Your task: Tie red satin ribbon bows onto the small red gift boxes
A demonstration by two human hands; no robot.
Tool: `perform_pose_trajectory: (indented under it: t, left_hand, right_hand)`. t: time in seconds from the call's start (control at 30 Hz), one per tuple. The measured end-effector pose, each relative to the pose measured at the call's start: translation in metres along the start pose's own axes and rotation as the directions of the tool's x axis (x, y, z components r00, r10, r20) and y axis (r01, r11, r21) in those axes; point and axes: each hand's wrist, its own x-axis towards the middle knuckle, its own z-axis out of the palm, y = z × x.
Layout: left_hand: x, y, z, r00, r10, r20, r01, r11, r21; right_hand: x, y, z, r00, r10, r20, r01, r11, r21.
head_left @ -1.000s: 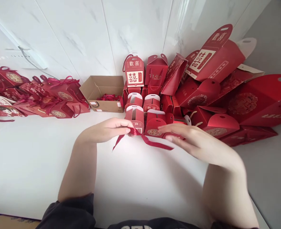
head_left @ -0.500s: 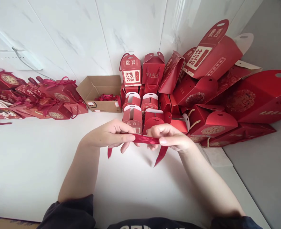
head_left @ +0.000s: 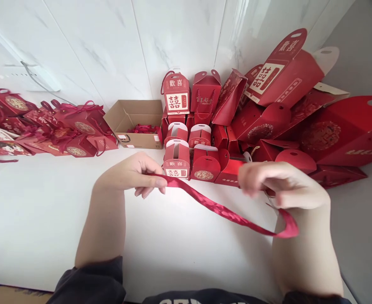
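A long red patterned ribbon (head_left: 224, 211) stretches between my two hands above the white tabletop (head_left: 47, 219). My left hand (head_left: 133, 175) pinches one end of it between thumb and fingers. My right hand (head_left: 284, 185) is closed round the other end, which loops below that hand at the right. Just behind my hands stands a small red gift box (head_left: 176, 162) with a white-edged handle and gold characters, and beside it a rounded red box (head_left: 206, 165).
A heap of red gift boxes and bags (head_left: 287, 109) fills the back right corner. An open cardboard box (head_left: 135, 122) with red ribbons inside sits at the back. More tied red boxes (head_left: 62, 131) lie along the left by the marble wall.
My hands were close together on the ribbon; now my right hand has pulled away to the right and the ribbon is drawn out long between them.
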Motion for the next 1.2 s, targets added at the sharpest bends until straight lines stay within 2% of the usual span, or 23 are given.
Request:
perform_pose_trajectory:
  t: [0.07, 0.17, 0.27, 0.37, 0.47, 0.57, 0.63, 0.7, 0.77, 0.87, 0.93, 1.0, 1.1, 1.17, 1.2]
  left_hand:
    - [0.012, 0.005, 0.016, 1.0, -0.013, -0.012, 0.013, 1.0, -0.004]
    - [0.03, 0.009, 0.039, 1.0, -0.022, -0.017, 0.022, 1.0, -0.003]
    - [0.036, 0.008, 0.044, 0.999, -0.026, -0.04, 0.027, 0.999, 0.026]
    - [0.028, 0.004, 0.031, 0.99, -0.051, -0.128, 0.054, 0.998, 0.018]
    - [0.017, 0.0, 0.014, 0.983, -0.077, -0.168, 0.063, 0.994, -0.088]
    - [0.015, -0.003, 0.009, 0.976, -0.07, -0.205, 0.028, 0.98, -0.198]
    - [0.022, -0.004, 0.016, 0.967, -0.06, -0.249, 0.0, 0.972, -0.234]
    - [0.033, -0.005, 0.026, 0.955, -0.037, -0.295, -0.04, 0.967, -0.25]
    - [0.044, -0.007, 0.037, 0.949, 0.008, -0.316, -0.092, 0.963, -0.254]
    - [0.052, -0.01, 0.043, 0.961, 0.051, -0.27, -0.108, 0.974, -0.198]
    - [0.051, -0.011, 0.04, 0.968, 0.071, -0.243, -0.104, 0.987, -0.126]
    - [0.048, -0.013, 0.033, 0.951, 0.106, -0.29, -0.117, 0.993, -0.024]
    - [0.047, -0.02, 0.024, 0.86, 0.177, -0.478, -0.064, 0.968, 0.243]
    - [0.051, -0.027, 0.021, 0.815, 0.206, -0.542, 0.043, 0.91, 0.412]
    - [0.053, -0.03, 0.02, 0.811, 0.205, -0.547, 0.09, 0.881, 0.464]
  right_hand:
    - [0.014, -0.005, 0.017, 0.987, 0.106, -0.122, -0.119, 0.988, -0.099]
    - [0.038, -0.002, 0.049, 0.992, 0.082, -0.095, -0.096, 0.984, -0.151]
    - [0.049, 0.003, 0.064, 0.983, 0.169, -0.072, -0.182, 0.948, -0.26]
    - [0.043, 0.0, 0.056, 0.966, 0.242, -0.086, -0.257, 0.914, -0.313]
    - [0.028, -0.006, 0.04, 0.947, 0.292, -0.133, -0.321, 0.86, -0.397]
    - [0.022, -0.006, 0.035, 0.934, 0.333, -0.132, -0.351, 0.783, -0.513]
    - [0.028, -0.001, 0.042, 0.95, 0.275, -0.147, -0.309, 0.774, -0.552]
    - [0.039, 0.007, 0.056, 0.967, 0.122, -0.222, -0.23, 0.791, -0.568]
    - [0.051, 0.016, 0.07, 0.959, -0.042, -0.28, -0.141, 0.789, -0.599]
    - [0.061, 0.028, 0.082, 0.916, -0.227, -0.331, -0.025, 0.791, -0.611]
    - [0.061, 0.032, 0.082, 0.875, -0.286, -0.39, 0.0, 0.806, -0.591]
    - [0.058, 0.032, 0.077, 0.836, -0.24, -0.494, -0.06, 0.855, -0.515]
    - [0.054, 0.027, 0.067, 0.798, 0.019, -0.603, -0.168, 0.967, -0.192]
    - [0.052, 0.022, 0.061, 0.801, 0.166, -0.575, -0.186, 0.982, 0.025]
    - [0.052, 0.02, 0.058, 0.804, 0.201, -0.559, -0.195, 0.978, 0.073]
